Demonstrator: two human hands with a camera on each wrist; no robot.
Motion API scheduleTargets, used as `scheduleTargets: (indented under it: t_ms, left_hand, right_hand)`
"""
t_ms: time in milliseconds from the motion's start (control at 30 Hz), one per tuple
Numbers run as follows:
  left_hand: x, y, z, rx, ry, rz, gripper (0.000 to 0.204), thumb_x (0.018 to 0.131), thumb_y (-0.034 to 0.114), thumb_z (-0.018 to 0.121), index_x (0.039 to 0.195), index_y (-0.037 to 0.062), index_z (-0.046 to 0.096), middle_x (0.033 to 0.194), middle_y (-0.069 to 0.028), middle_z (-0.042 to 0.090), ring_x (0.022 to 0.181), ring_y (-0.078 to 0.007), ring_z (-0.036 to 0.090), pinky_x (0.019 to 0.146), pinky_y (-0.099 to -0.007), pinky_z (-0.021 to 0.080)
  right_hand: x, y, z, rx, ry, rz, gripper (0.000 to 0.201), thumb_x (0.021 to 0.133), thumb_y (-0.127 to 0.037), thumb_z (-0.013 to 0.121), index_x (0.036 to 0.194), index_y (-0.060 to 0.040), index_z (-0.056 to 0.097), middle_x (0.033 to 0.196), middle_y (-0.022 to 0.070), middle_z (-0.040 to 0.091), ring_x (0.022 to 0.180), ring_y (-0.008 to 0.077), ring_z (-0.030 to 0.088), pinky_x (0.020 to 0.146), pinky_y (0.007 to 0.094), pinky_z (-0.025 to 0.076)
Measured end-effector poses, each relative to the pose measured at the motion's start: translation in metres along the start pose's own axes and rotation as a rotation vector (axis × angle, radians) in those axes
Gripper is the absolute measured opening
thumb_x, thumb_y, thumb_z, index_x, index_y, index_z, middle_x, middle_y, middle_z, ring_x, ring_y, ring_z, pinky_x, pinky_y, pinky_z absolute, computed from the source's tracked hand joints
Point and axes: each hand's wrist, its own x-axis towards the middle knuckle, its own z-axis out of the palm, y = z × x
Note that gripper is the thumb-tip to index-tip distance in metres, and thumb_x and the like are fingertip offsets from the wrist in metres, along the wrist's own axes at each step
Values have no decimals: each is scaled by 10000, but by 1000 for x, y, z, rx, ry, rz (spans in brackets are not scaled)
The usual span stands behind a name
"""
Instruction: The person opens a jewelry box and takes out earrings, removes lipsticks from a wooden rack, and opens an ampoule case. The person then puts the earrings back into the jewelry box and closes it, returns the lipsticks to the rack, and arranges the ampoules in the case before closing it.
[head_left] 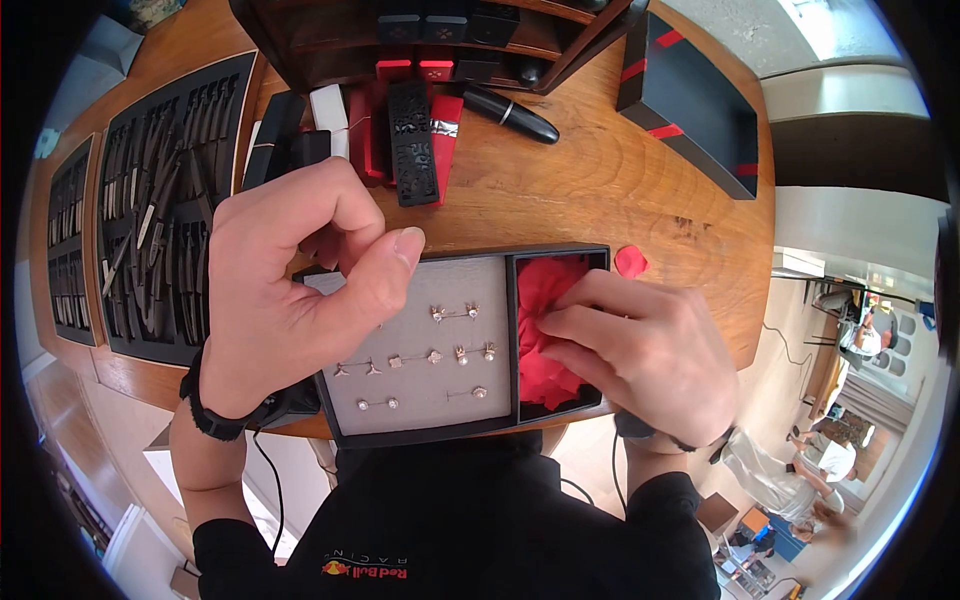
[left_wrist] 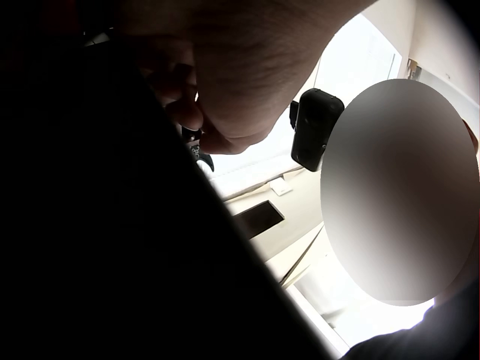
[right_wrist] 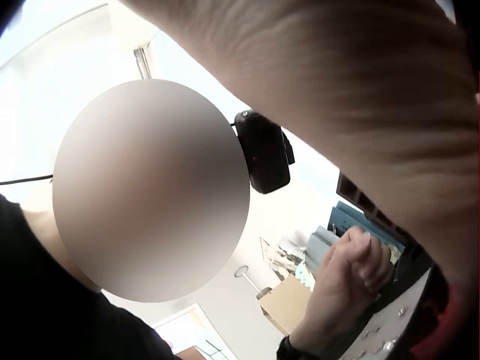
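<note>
Held the left grip [head_left: 300,285] clenched above the left side of a black box [head_left: 425,435], beside earrings [head_left: 462,355] on its grey pad [head_left: 430,385], and pinched red petals [head_left: 548,385] in its right compartment [head_left: 565,410] with the right grip [head_left: 650,350]. Had a loose petal [head_left: 630,262] on the counter [head_left: 570,200] beside the box, a black tube [head_left: 512,114] beyond, then a dark shelf [head_left: 592,50].

Glossy wooden table [head_left: 575,195], matt tray [head_left: 480,282]

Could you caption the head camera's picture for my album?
Small earrings sit on a grey pad in a black box, while the right hand touches red petals beside the pad.
</note>
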Motion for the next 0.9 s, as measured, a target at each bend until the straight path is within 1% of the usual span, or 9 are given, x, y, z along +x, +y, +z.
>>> scheduleTargets:
  t_ms: [167, 267, 333, 400, 467, 500, 733, 833, 900]
  left_hand:
    - [1, 2, 1, 20, -5, -25, 258, 917, 54, 753, 767, 48, 543, 709, 7, 518, 655, -93, 444, 597, -254, 340]
    - [2, -2, 1, 39, 17, 22, 260, 899, 64, 777, 758, 48, 560, 682, 11, 538, 618, -69, 481, 562, -228, 373]
    - [2, -4, 2, 50, 46, 71, 262, 880, 73, 802, 749, 49, 576, 655, 15, 558, 581, -45, 518, 528, -202, 407]
    - [1, -5, 1, 45, 36, 87, 268, 882, 81, 804, 748, 49, 575, 656, 15, 558, 582, -45, 516, 526, -201, 401]
    - [1, -4, 0, 44, 39, 81, 268, 883, 81, 804, 747, 50, 575, 655, 15, 556, 582, -45, 515, 526, -201, 398]
    - [2, -4, 1, 40, 37, 71, 268, 883, 80, 803, 746, 50, 575, 653, 15, 554, 583, -45, 514, 525, -201, 395]
    - [0, 4, -1, 12, 13, -14, 260, 921, 62, 748, 768, 52, 537, 698, 13, 523, 652, -83, 445, 589, -250, 343]
    - [0, 1, 0, 20, 31, 1, 257, 916, 59, 749, 767, 55, 540, 699, 14, 532, 654, -81, 453, 592, -245, 348]
    - [1, 1, 0, 7, 37, 11, 262, 912, 61, 752, 760, 56, 539, 694, 12, 538, 650, -79, 460, 587, -243, 358]
  right_hand:
    - [7, 3, 0, -123, -80, 25, 172, 762, -120, 848, 895, -107, 739, 868, 36, 669, 750, 248, 707, 572, 365, 526]
    - [2, 27, -16, 218, 4, -5, 221, 737, -95, 884, 908, -98, 743, 866, 27, 673, 731, 209, 703, 556, 351, 519]
    - [-2, 37, -34, 188, 137, 245, 193, 787, -32, 906, 897, -64, 751, 877, 6, 708, 687, 126, 685, 516, 299, 513]
    - [-4, 52, -30, 158, 139, 271, 242, 783, -40, 921, 940, -55, 737, 875, 1, 707, 691, 127, 680, 532, 261, 511]
    - [-4, 66, -19, 200, 95, 300, 315, 721, -63, 930, 962, -57, 728, 841, 32, 687, 683, 251, 673, 590, 334, 529]
    - [-2, 73, -17, 103, 39, 192, 386, 723, -42, 944, 1020, -25, 698, 865, 39, 726, 691, 180, 699, 593, 260, 570]
    - [6, 71, -16, 293, -237, 406, 264, 756, 19, 865, 981, -2, 727, 760, 59, 729, 744, 155, 761, 674, 263, 603]
    - [6, 70, -18, 291, -194, 352, 185, 780, 66, 828, 927, 13, 729, 801, 69, 738, 758, 168, 777, 677, 249, 600]
    - [2, 68, -22, 569, 71, 322, 176, 783, 91, 789, 937, 9, 759, 870, 81, 781, 773, 164, 778, 695, 265, 601]
